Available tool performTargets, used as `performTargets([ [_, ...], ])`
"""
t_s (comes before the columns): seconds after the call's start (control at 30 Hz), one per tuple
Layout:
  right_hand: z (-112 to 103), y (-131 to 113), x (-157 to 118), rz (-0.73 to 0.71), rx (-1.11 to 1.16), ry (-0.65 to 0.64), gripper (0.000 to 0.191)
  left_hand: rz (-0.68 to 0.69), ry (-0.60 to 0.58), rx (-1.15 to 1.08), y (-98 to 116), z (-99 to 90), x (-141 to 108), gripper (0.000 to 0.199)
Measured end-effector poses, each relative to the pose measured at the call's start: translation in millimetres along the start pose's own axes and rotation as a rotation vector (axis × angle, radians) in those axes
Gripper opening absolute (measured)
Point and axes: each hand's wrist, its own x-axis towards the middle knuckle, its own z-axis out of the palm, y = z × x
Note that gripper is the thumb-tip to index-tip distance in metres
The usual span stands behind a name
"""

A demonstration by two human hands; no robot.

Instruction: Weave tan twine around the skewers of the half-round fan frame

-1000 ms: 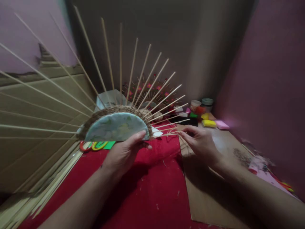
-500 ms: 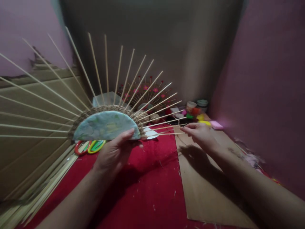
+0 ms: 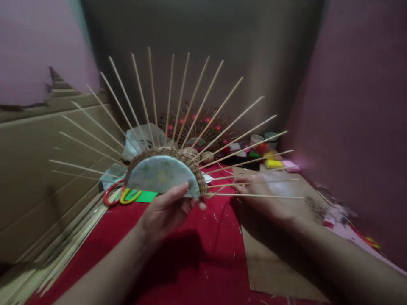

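Observation:
A half-round panel [image 3: 162, 173] covered in pale blue-green patterned material has a woven brown cord band [image 3: 159, 151] along its curved edge. Thin wooden sticks [image 3: 208, 99] fan out from that band. My left hand [image 3: 170, 207] grips the panel at its lower right, thumb on the front face. To the right, my right hand [image 3: 254, 192] is closed among the lowest right sticks, its fingertips pinched; what lies between them is too small to make out.
Behind stands a similar fan with pink flowers [image 3: 206, 120]. Scissors [image 3: 114, 194] and wooden strips [image 3: 74, 248] lie left on the red cloth [image 3: 206, 262]. Cardboard [image 3: 276, 271] lies right, with balls of cord [image 3: 190, 153], cups [image 3: 256, 140] and yellow blocks [image 3: 273, 164] at the back.
The fan has shifted right and slightly down with my left hand, its sticks now turned more toward the right. My right hand has moved lower, closer to the woven band.

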Motion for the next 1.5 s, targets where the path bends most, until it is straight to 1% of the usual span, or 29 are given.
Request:
performTargets([
  [0.1, 3.8, -12.4, -7.1, -0.052, 0.048, -0.065, 0.018, -0.005, 0.050, -0.066, -5.8, -0.9, 3.5, 0.010],
  [0.2, 9.6, -21.9, -14.9, -0.108, 0.181, -0.113, 0.027, -0.035, 0.100, -0.123, -7.3, -2.4, 5.9, 0.008],
  [0.3, 13.8, -27.9, -20.3, -0.054, 0.370, -0.230, 0.034, -0.048, 0.129, -0.145, -6.6, -3.0, 6.5, 0.011],
  [0.37, 13.7, -31.9, -20.9, 0.005, 0.471, -0.279, 0.033, -0.051, 0.144, -0.144, -6.0, -3.1, 6.3, 0.014],
  [0.4, 12.9, -34.0, -20.4, 0.026, 0.498, -0.277, 0.029, -0.053, 0.153, -0.142, -5.9, -3.1, 6.2, 0.015],
  [0.47, 10.6, -37.9, -18.6, 0.042, 0.506, -0.230, 0.018, -0.062, 0.164, -0.141, -5.7, -3.1, 5.9, 0.017],
  [0.53, 9.2, -39.5, -17.1, 0.080, 0.504, -0.208, 0.012, -0.071, 0.162, -0.144, -6.0, -2.9, 5.7, 0.018],
  [0.67, 12.1, -32.9, -17.9, 0.197, 0.566, -0.221, 0.016, -0.117, 0.117, -0.153, -9.1, -0.5, 4.7, 0.021],
  [0.77, 15.6, -27.5, -20.6, 0.234, 0.544, -0.212, 0.019, -0.155, 0.059, -0.143, -14.0, 1.8, 2.7, 0.021],
  [0.87, 16.9, -28.7, -22.7, 0.210, 0.535, -0.197, 0.018, -0.173, 0.030, -0.145, -18.8, 2.5, 0.8, 0.018],
  [0.97, 17.3, -33.8, -22.6, 0.196, 0.558, -0.136, 0.014, -0.204, 0.041, -0.144, -21.3, 2.1, 0.4, 0.016],
  [1.07, 19.1, -36.3, -22.1, 0.261, 0.621, -0.111, 0.013, -0.215, 0.067, -0.147, -21.1, 1.7, 0.8, 0.013],
  [1.2, 22.3, -34.3, -23.0, 0.326, 0.640, -0.074, 0.013, -0.256, 0.028, -0.139, -18.8, 1.7, 0.2, 0.013],
  [1.37, 23.1, -32.3, -23.1, 0.345, 0.638, -0.085, 0.015, -0.259, 0.041, -0.112, -17.6, 2.4, -1.1, 0.015],
  [1.5, 22.9, -28.9, -20.9, 0.287, 0.668, -0.090, 0.016, -0.262, 0.020, -0.117, -18.7, 2.5, -1.8, 0.014],
])
